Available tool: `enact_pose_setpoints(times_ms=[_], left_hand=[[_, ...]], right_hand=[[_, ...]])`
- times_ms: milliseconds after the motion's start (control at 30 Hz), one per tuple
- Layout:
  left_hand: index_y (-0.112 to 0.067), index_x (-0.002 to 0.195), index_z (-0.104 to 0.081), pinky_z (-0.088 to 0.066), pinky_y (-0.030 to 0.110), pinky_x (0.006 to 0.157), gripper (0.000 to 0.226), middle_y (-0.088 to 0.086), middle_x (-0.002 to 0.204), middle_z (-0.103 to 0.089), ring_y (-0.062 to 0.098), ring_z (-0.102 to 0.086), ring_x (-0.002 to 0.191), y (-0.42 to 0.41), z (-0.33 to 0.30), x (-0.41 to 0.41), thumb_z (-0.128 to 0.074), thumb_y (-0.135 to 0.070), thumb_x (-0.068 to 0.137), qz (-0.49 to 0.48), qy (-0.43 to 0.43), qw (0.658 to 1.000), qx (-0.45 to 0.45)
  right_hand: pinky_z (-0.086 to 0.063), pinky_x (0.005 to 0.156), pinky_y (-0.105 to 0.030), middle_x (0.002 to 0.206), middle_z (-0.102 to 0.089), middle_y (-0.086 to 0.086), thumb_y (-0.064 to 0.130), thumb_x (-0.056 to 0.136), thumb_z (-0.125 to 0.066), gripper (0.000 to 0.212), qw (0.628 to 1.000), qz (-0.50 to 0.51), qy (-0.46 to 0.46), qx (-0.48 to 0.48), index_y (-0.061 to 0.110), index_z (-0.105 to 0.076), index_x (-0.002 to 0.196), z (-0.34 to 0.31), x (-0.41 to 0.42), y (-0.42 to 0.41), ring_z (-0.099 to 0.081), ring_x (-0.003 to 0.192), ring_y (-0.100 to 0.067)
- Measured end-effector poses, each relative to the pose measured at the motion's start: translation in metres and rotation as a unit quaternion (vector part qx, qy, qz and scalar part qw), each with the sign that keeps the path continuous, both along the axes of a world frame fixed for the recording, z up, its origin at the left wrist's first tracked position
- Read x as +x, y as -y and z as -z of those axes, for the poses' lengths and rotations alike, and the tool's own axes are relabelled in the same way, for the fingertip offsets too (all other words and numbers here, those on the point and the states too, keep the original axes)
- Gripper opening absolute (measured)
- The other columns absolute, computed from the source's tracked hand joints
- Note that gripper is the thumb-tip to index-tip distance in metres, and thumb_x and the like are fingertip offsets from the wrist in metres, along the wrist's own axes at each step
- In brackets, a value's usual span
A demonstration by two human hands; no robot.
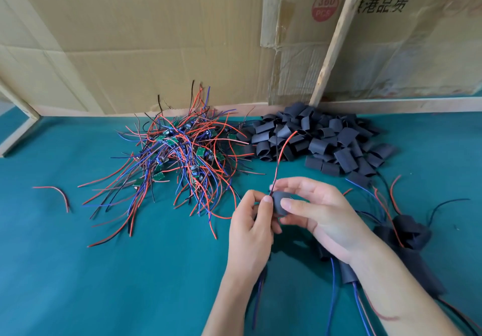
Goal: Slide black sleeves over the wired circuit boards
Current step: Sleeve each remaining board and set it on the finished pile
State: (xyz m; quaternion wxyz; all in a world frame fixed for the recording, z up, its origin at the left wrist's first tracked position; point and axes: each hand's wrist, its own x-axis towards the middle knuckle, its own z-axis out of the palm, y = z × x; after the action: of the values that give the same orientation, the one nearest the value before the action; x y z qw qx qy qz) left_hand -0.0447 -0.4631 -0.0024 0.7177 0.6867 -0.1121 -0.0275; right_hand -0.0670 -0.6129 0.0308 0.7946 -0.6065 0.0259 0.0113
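Observation:
Between both hands sits one black sleeve (281, 202). My right hand (318, 213) pinches it from the right, thumb on its front. My left hand (251, 224) grips its left end, where a red and a black wire (280, 153) rise upward out of it. More wires hang below my left wrist. The board itself is hidden inside the sleeve or behind my fingers. A tangled heap of small green circuit boards with red, blue and black wires (180, 153) lies behind and to the left. A pile of loose black sleeves (326, 140) lies at the back right.
Sleeved boards with trailing wires (407, 234) lie under and right of my right forearm. A single red wire (56, 192) rests alone at the left. Cardboard sheets (156, 35) and a wooden slat (336, 38) wall the back of the teal table (104, 270).

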Motion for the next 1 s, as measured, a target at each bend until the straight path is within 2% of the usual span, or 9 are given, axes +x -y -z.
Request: enact_pose_setpoints(times_ms=[100,300,367,433,533,633,733,867,1000], left_hand=[[-0.025,0.077,-0.056,-0.036,0.018,0.046,0.033,-0.003,0.055,-0.056,0.008,-0.046,0.045,-0.001,-0.003,-0.001,-0.047,-0.02,0.108,0.007,-0.007,1.0,-0.016],[-0.025,0.075,-0.059,-0.035,0.018,0.046,0.034,-0.002,0.056,-0.057,0.009,-0.045,0.046,-0.001,-0.006,-0.002,-0.049,-0.019,0.107,0.02,-0.005,0.999,-0.026],[-0.024,0.076,-0.057,-0.035,0.022,0.046,0.031,0.001,0.056,-0.056,0.012,-0.042,0.047,-0.001,-0.005,-0.002,-0.05,-0.024,0.106,0.013,0.005,1.0,-0.005],[-0.025,0.077,-0.055,-0.036,0.025,0.048,0.029,0.0,0.056,-0.057,0.014,-0.042,0.049,0.0,-0.002,-0.002,-0.05,-0.023,0.106,0.006,0.021,0.999,0.028],[-0.025,0.079,-0.055,-0.038,0.027,0.051,0.027,-0.001,0.056,-0.058,0.012,-0.042,0.049,0.003,0.002,-0.003,-0.051,-0.021,0.105,-0.004,0.033,0.997,0.064],[-0.028,0.077,-0.055,-0.035,0.021,0.05,0.028,-0.004,0.055,-0.058,0.008,-0.041,0.047,0.005,0.004,-0.004,-0.052,-0.021,0.105,-0.019,0.039,0.996,0.082],[-0.027,0.078,-0.056,-0.032,0.013,0.048,0.027,-0.004,0.055,-0.06,0.007,-0.043,0.046,0.007,0.004,-0.005,-0.055,-0.019,0.103,-0.023,0.058,0.992,0.106],[-0.027,0.079,-0.056,-0.031,0.012,0.047,0.024,-0.005,0.054,-0.06,0.007,-0.043,0.044,0.008,0.005,-0.007,-0.056,-0.019,0.102,-0.016,0.072,0.988,0.133],[-0.023,0.081,-0.057,-0.029,0.013,0.046,0.022,-0.004,0.055,-0.06,0.008,-0.042,0.042,0.008,0.005,-0.007,-0.056,-0.02,0.102,-0.012,0.074,0.987,0.145]], right_hand=[[-0.06,0.079,-0.034,0.125,-0.07,-0.023,0.007,0.083,-0.074,0.034,0.998,-0.04,-0.011,0.038,0.003,-0.071,0.116,0.0,0.0,0.003,-0.07,0.097,-0.029],[-0.06,0.074,-0.033,0.118,-0.075,-0.016,0.017,0.067,-0.09,0.031,1.0,-0.029,-0.002,-0.002,0.016,-0.079,0.095,-0.004,-0.001,0.004,-0.073,0.091,-0.028],[-0.059,0.071,-0.031,0.107,-0.077,-0.014,0.019,0.061,-0.092,0.031,0.999,0.006,0.004,-0.034,0.019,-0.079,0.089,-0.007,-0.001,0.005,-0.073,0.085,-0.026],[-0.058,0.069,-0.028,0.099,-0.076,-0.018,0.01,0.058,-0.096,0.034,0.998,0.048,0.017,-0.038,0.019,-0.078,0.085,-0.009,-0.001,0.009,-0.072,0.081,-0.023],[-0.058,0.064,-0.024,0.089,-0.077,-0.01,0.013,0.056,-0.088,0.032,0.991,0.129,0.033,0.031,0.016,-0.076,0.086,-0.015,-0.001,0.02,-0.071,0.073,-0.016],[-0.058,0.066,-0.024,0.08,-0.073,-0.001,0.009,0.067,-0.083,0.019,0.955,0.262,0.057,0.129,0.016,-0.073,0.082,-0.02,0.001,0.035,-0.068,0.064,-0.013],[-0.058,0.074,-0.025,0.08,-0.07,-0.001,0.011,0.08,-0.084,0.017,0.905,0.378,0.049,0.188,0.018,-0.068,0.078,-0.019,0.001,0.046,-0.068,0.067,-0.016],[-0.059,0.077,-0.025,0.083,-0.068,-0.002,0.009,0.086,-0.081,0.02,0.89,0.413,0.032,0.192,0.014,-0.063,0.08,-0.013,0.004,0.044,-0.067,0.079,-0.019],[-0.059,0.075,-0.025,0.083,-0.067,-0.002,0.01,0.083,-0.082,0.019,0.904,0.388,0.044,0.174,0.014,-0.064,0.08,-0.013,0.004,0.039,-0.066,0.074,-0.02]])
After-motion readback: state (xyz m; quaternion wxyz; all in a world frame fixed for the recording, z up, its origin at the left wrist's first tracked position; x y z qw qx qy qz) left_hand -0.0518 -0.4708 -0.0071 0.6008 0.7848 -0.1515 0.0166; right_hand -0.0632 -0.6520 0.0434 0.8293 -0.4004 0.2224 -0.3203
